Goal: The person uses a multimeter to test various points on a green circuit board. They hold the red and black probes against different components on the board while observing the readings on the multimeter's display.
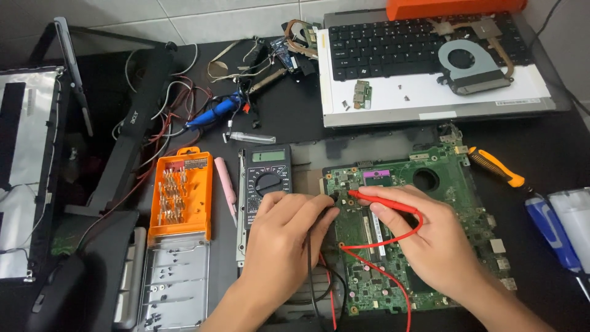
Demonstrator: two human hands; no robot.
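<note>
Multimeter (265,181) lies between bit case (182,195) and circuit board (452,184).

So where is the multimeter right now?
The multimeter lies centre-table, between the orange bit case and green circuit board, just above the left hand.

A dark, matte tabletop (295,117) carries a green laptop circuit board (424,240), a black digital multimeter (265,184), an orange plastic screwdriver-bit case (182,197) and a grey laptop keyboard deck (430,67).

One green circuit board (430,240) lies at five o'clock, with one multimeter (265,184) at centre and one orange bit case (182,195) at nine o'clock. One keyboard (418,43) and one cooling fan (470,64) sit at one o'clock. Two hands (289,237) (430,240) hold two probes, one red (384,203).
</note>
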